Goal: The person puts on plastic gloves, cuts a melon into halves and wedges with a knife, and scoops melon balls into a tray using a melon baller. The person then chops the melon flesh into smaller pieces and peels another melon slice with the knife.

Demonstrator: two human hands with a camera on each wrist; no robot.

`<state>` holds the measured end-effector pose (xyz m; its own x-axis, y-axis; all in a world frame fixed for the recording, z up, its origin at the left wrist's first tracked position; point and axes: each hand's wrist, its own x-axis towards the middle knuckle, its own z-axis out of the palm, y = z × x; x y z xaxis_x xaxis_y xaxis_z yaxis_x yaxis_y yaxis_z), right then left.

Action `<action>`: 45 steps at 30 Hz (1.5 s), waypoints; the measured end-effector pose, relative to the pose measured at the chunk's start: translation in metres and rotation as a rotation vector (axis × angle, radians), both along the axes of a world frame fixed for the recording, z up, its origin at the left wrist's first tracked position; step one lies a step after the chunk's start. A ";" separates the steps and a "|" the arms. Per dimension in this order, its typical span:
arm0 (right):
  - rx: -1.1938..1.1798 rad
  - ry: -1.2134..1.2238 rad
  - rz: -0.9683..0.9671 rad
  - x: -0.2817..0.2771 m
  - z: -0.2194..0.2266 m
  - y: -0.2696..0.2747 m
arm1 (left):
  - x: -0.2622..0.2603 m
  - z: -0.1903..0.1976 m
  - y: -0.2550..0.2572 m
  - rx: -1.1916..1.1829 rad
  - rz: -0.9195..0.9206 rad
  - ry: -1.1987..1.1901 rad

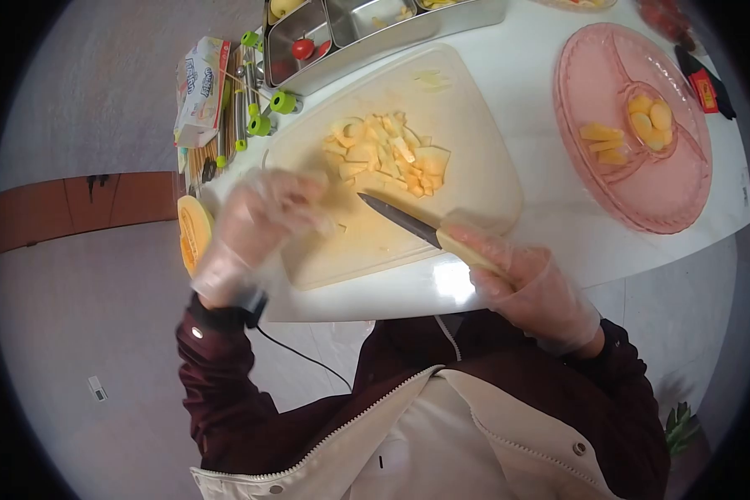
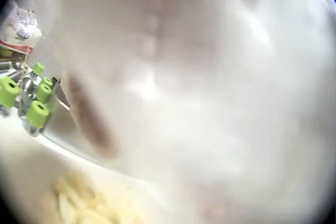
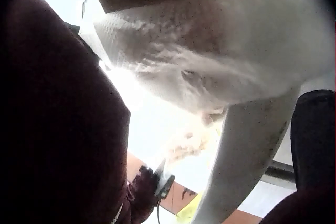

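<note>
My right hand (image 1: 529, 279), in a clear plastic glove, grips the pale handle of a knife (image 1: 400, 219). The dark blade points left over the cutting board (image 1: 483, 167), just below a heap of cut yellow-orange melon pieces (image 1: 379, 150). Over the board's left edge is my left hand (image 1: 267, 208), gloved too and blurred, with loosely bent fingers and nothing seen in them. Loose plastic of the left glove (image 2: 199, 87) fills most of the left wrist view. In the right wrist view the right glove (image 3: 194, 50) hides the knife.
Left of the board lies a cut melon (image 1: 195, 233). Green-capped tools (image 1: 260, 125) and a printed packet (image 1: 202, 87) are behind it. A metal tray (image 1: 375, 40) with fruit stands at the back. The pink divided plate (image 1: 587, 83) on the right holds yellow pieces.
</note>
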<state>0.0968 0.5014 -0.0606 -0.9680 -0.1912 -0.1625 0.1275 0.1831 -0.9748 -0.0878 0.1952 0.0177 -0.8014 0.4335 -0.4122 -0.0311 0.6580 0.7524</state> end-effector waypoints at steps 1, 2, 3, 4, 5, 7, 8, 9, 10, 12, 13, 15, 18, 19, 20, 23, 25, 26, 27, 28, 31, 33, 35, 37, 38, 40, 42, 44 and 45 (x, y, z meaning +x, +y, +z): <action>0.003 0.072 -0.016 0.001 -0.003 0.000 | 0.015 -0.002 0.001 0.001 -0.002 -0.004; 0.006 0.067 -0.018 0.002 -0.003 0.000 | 0.032 -0.008 0.009 0.007 0.007 0.031; 0.000 0.055 -0.014 0.001 -0.002 0.000 | 0.042 -0.012 0.014 0.013 0.016 0.065; -0.005 0.046 -0.011 0.002 -0.002 0.000 | 0.045 -0.017 0.013 0.018 0.016 0.063; 0.001 0.044 -0.010 0.002 -0.002 -0.001 | 0.048 -0.024 0.011 -0.066 -0.148 0.284; -0.023 0.026 -0.027 0.002 -0.002 -0.002 | 0.047 -0.036 0.004 -0.146 -0.310 0.510; -0.017 0.029 -0.029 0.002 -0.001 -0.003 | 0.044 -0.041 0.003 -0.184 -0.444 0.655; -0.026 0.011 -0.042 0.003 -0.001 -0.004 | 0.042 -0.045 0.001 -0.222 -0.581 0.803; -0.035 -0.007 -0.056 0.003 0.000 -0.004 | 0.041 -0.050 -0.001 -0.216 -0.584 0.808; -0.035 0.001 -0.075 0.004 -0.002 -0.006 | 0.041 -0.056 -0.004 -0.212 -0.556 0.750; -0.039 0.005 -0.088 0.004 -0.002 -0.007 | 0.041 -0.058 -0.005 -0.209 -0.556 0.755; -0.033 0.002 -0.076 0.004 -0.002 -0.007 | 0.043 -0.060 -0.005 0.073 -0.076 0.248; -0.012 0.012 -0.061 0.003 -0.002 -0.007 | 0.002 -0.027 0.005 -0.176 -0.325 0.826; -0.001 0.026 -0.053 0.002 -0.002 -0.007 | -0.019 -0.023 0.008 -0.140 -0.230 0.869; 0.012 0.031 -0.044 0.002 -0.004 -0.007 | -0.042 -0.018 0.016 -0.105 -0.131 0.911; 0.035 0.097 -0.069 0.003 -0.005 -0.008 | -0.089 0.006 0.075 0.068 -0.031 1.083; 0.010 0.061 -0.094 0.004 -0.002 -0.008 | -0.120 0.009 0.096 0.001 -0.246 1.080; 0.016 0.066 -0.095 0.005 -0.001 -0.008 | -0.119 0.010 0.100 0.006 -0.244 1.085; 0.031 0.070 -0.097 0.006 -0.001 -0.007 | -0.118 0.010 0.106 -0.105 -0.222 0.906; 0.043 0.072 -0.101 0.005 -0.001 -0.006 | -0.117 0.012 0.111 -0.214 -0.202 0.723; 0.025 0.089 -0.092 0.005 -0.005 -0.005 | -0.117 0.000 0.094 -0.107 -0.196 0.735; 0.028 0.062 -0.074 0.003 -0.001 -0.003 | -0.112 -0.003 0.077 -0.003 -0.100 0.660; 0.031 0.045 -0.049 0.003 -0.002 -0.003 | -0.083 0.010 0.069 -0.068 -0.024 0.622; 0.007 0.137 -0.097 0.003 -0.008 -0.004 | -0.055 0.014 0.056 -0.130 0.039 0.589; 0.001 0.135 -0.100 0.003 -0.005 -0.004 | -0.045 0.010 0.045 -0.223 -0.047 0.550; 0.064 -0.022 -0.045 0.001 0.003 -0.001 | -0.027 -0.004 0.035 -0.314 -0.133 0.504; 0.045 0.014 -0.062 0.002 0.000 -0.004 | -0.008 -0.024 0.038 -0.389 -0.262 0.732; 0.034 0.051 -0.075 0.003 -0.002 -0.006 | 0.000 -0.038 0.040 -0.371 -0.236 0.767; 0.004 0.035 -0.103 0.004 -0.002 -0.006 | 0.001 -0.041 0.043 -0.368 -0.270 0.841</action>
